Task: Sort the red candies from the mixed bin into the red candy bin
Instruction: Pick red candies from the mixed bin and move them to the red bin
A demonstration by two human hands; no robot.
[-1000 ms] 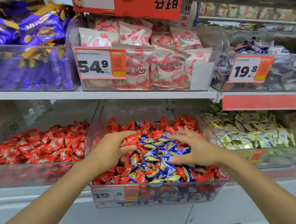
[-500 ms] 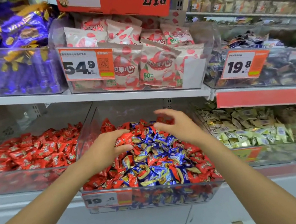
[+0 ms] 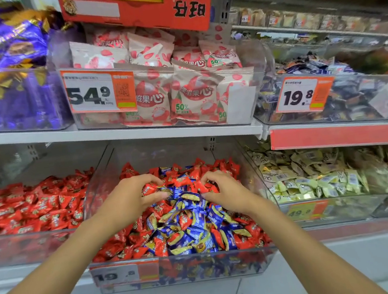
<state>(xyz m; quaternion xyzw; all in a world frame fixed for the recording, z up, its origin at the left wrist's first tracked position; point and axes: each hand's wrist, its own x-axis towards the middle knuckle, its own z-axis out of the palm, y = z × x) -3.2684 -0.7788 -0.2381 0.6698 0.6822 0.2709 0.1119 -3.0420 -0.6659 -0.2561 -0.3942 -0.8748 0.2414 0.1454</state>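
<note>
left hand (image 3: 128, 204): over mixed bin (image 3: 186, 270), fingers and thumb curled round a red candy (image 3: 148, 189) | right hand (image 3: 227, 193): near the left, fingertips pinching red candies (image 3: 205, 187) in the red-and-blue pile | red candy bin (image 3: 26, 247): just left of mixed bin | pale candy bin (image 3: 335, 208): on the right | price tag (image 3: 99, 93) above: 54.9

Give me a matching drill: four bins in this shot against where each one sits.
Bins:
1. mixed bin
2. red candy bin
3. pale-yellow candy bin
4. pink packet bin

Places:
A. top row, centre
B. bottom row, left
C. bottom row, centre
D. bottom row, right

Pairs: 1-C, 2-B, 3-D, 4-A
</note>
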